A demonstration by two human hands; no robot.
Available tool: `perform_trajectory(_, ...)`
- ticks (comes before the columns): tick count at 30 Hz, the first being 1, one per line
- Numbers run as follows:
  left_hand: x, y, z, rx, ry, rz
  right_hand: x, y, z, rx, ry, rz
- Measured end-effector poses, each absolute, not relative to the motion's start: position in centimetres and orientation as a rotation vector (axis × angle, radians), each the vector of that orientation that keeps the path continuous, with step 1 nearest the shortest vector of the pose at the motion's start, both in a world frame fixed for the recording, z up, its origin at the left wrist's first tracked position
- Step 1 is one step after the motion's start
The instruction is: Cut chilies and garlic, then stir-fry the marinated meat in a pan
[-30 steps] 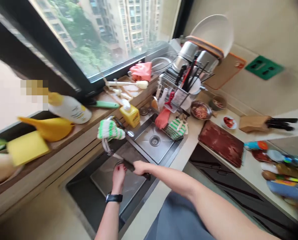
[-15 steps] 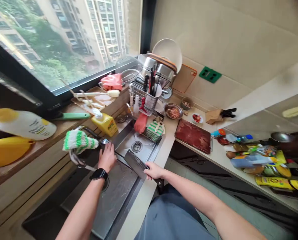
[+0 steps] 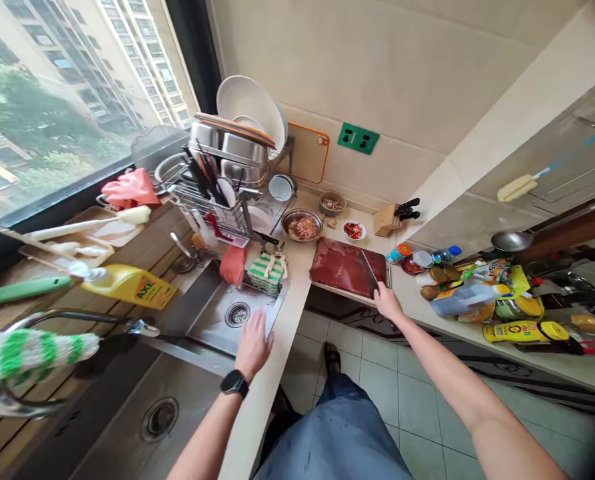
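My right hand [image 3: 388, 301] is closed round the handle of a cleaver [image 3: 370, 272], whose blade is seen nearly edge-on over the reddish-brown cutting board [image 3: 334, 267]. Whether the blade touches the board I cannot tell. My left hand [image 3: 254, 343], wearing a black watch, hangs over the front rim of the sink [image 3: 212, 310] with fingers stretched out and nothing in them. Behind the board stand a metal bowl of raw meat [image 3: 302, 227], a small bowl of meat pieces [image 3: 332, 202] and a white dish of chopped red peppers [image 3: 354, 231].
A loaded dish rack [image 3: 227, 200] fills the corner. A yellow detergent bottle [image 3: 132, 285] and a faucet [image 3: 27, 393] with a green-striped cloth are at the left. The knife block [image 3: 387, 220] and several bottles and jars [image 3: 470, 300] line the right counter.
My right hand has carried the cleaver from the sink edge to the cutting board. My left hand has left the faucet handle and moved right. The view has turned right.
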State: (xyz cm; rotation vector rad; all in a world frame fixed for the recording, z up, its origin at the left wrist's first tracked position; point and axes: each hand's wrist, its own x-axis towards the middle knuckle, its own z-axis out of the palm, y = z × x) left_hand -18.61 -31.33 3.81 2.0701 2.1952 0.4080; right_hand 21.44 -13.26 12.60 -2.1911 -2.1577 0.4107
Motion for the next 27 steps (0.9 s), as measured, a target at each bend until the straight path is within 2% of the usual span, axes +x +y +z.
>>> perform_trajectory(5, -4.1, -22.0, 2.9, 2.092, 2.1, 0.471, 27.4, -6.0, 10.5, -2.276, -2.279, 0.34)
perform_trajectory(10, 3.6, -14.8, 1.7, 1.97, 2.252, 0.412, 27.0, -3.1, 6.8, -2.021, -2.646, 0.34)
perform_trajectory(17, 6.7, -12.4, 0.2, 1.775, 2.427, 0.338, 27.2, -2.6, 7.6, -1.481, -3.102, 0.435)
perform_trajectory(22, 7.0, -12.2, 0.6, 1.704, 2.462, 0.288, 27.8, 1.5, 8.9, -1.519, -3.026, 0.439)
perform_trajectory(27, 6.6, -12.6, 0.8, 1.674, 2.452, 0.247, 27.0, 0.6, 8.5, -1.431, -3.095, 0.476)
